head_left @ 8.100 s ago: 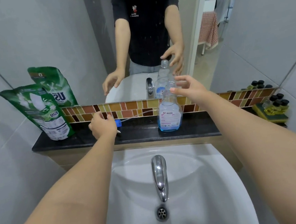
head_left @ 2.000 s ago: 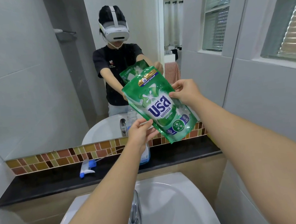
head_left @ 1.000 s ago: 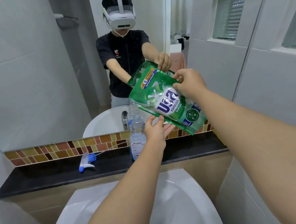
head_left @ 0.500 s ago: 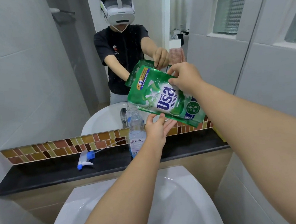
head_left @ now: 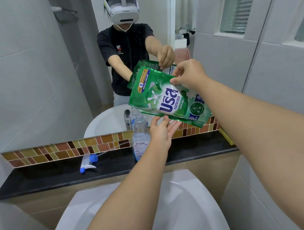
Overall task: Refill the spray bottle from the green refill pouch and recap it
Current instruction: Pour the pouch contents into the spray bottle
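I hold the green refill pouch (head_left: 166, 98) tilted in the air, its top corner pointing down-left. My right hand (head_left: 190, 75) pinches its upper edge. My left hand (head_left: 163, 130) supports its lower edge from beneath with its fingers. The clear spray bottle (head_left: 140, 134) stands uncapped on the black ledge, a little blue liquid at its bottom. Its open neck sits just under the pouch's lower left corner. The white and blue spray head (head_left: 88, 161) lies on the ledge to the left, its thin tube stretching toward the bottle.
The black ledge (head_left: 42, 178) runs under a mosaic tile strip and a mirror that reflects a person and the pouch. A white basin (head_left: 184, 204) lies below my arms. A yellow item (head_left: 226, 135) sits at the ledge's right end.
The pouch has tipped further toward the left and come lower over the bottle's neck. Both hands keep their hold on it.
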